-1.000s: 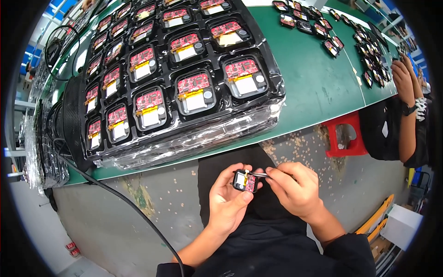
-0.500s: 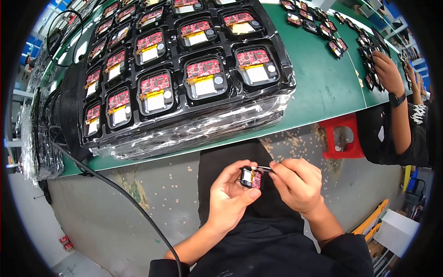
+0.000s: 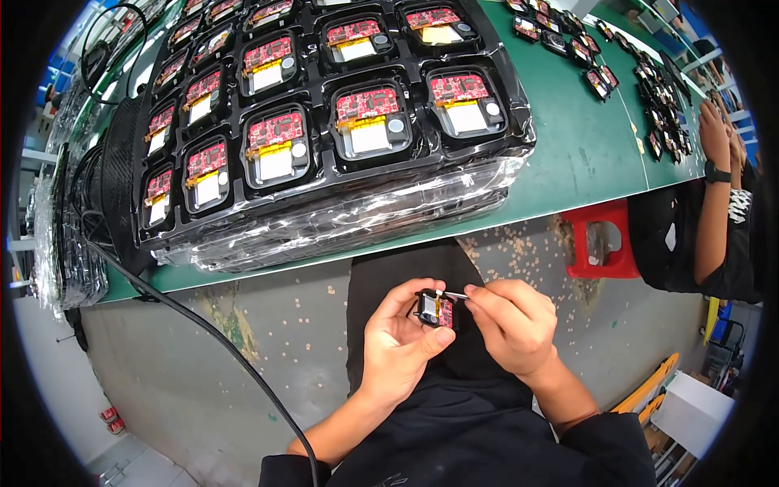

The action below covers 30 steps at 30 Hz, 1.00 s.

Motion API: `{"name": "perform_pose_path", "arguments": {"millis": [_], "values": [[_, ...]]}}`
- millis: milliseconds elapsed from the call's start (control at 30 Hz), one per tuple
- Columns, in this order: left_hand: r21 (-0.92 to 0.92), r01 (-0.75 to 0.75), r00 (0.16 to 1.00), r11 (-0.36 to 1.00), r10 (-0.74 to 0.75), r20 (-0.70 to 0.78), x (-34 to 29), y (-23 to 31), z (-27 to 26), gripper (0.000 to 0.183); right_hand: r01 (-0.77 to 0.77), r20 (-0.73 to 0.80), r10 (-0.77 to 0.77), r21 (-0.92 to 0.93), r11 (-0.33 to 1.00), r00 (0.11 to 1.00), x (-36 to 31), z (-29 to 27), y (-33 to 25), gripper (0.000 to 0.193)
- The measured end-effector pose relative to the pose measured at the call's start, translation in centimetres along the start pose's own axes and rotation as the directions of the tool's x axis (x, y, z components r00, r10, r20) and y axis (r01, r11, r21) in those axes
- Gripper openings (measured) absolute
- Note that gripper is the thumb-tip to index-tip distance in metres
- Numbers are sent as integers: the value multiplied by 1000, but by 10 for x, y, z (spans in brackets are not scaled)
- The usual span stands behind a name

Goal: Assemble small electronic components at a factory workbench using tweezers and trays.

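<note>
Above my lap, my left hand grips a small black device housing by its edges, thumb at the lower side and fingers behind. Its open face shows a red circuit board and a white block. Between the thumb and fingers of my right hand is a thin metal tool, like tweezers. The tool's tip reaches the housing's upper edge, by a small white part; whether it touches is too small to tell. Similar housings with red boards fill a black moulded tray on the table ahead.
The tray tops a plastic-wrapped stack on the green table. More housings lie loose at the far right. A black cable crosses at left. A co-worker's hand and a red stool are at right.
Both my hands have shifted slightly left with the housing and tool. The co-worker's hand has moved away from the loose housings, to the right. The view has shifted a little.
</note>
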State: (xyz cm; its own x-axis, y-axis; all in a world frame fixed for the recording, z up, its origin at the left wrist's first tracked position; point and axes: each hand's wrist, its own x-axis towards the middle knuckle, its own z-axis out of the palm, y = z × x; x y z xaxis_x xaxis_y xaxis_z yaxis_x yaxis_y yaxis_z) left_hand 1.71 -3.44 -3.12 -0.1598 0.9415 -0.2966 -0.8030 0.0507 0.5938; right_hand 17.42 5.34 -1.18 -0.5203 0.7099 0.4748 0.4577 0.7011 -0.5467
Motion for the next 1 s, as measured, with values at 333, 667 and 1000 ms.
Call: {"name": "perform_pose_path", "arguments": {"millis": [333, 667, 1000], "values": [[-7, 7, 1000, 1000, -7, -19, -1, -1, 2, 61, 76, 9, -75, -89, 993, 997, 1, 1, 2, 28], [15, 2, 1000, 1000, -2, -7, -2, -2, 1, 61, -215, 101, 199, 187, 959, 975, 1, -2, -6, 21], [71, -13, 999, 997, 16, -34, -2, -3, 3, 58, -66, 69, 66, -4, 998, 995, 0, -3, -5, 22]]}}
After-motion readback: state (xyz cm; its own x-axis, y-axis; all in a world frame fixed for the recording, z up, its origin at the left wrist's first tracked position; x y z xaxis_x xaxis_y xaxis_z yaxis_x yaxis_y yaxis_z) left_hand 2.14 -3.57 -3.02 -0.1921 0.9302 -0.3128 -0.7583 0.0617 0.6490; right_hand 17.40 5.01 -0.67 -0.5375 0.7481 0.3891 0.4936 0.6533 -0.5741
